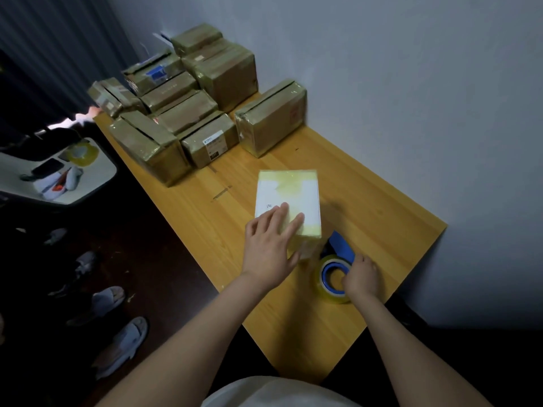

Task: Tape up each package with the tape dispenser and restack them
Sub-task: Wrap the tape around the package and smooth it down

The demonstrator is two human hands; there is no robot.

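A white package [291,192] with yellowish tape across its top lies on the wooden table [367,212] near the front. My left hand [269,248] rests flat on its near end, fingers straight. Just right of the package stands the blue tape dispenser [335,268] with a roll of clear tape. My right hand [361,277] grips the dispenser from the right side, fingers curled round its frame. Several brown taped packages [188,113] are stacked at the far end of the table, and one more brown package [270,118] stands apart to their right.
A grey wall runs along the table's right side. To the left stands a white surface [97,174] holding a tape roll [80,154] and small items. Slippers [123,345] lie on the dark floor at the left.
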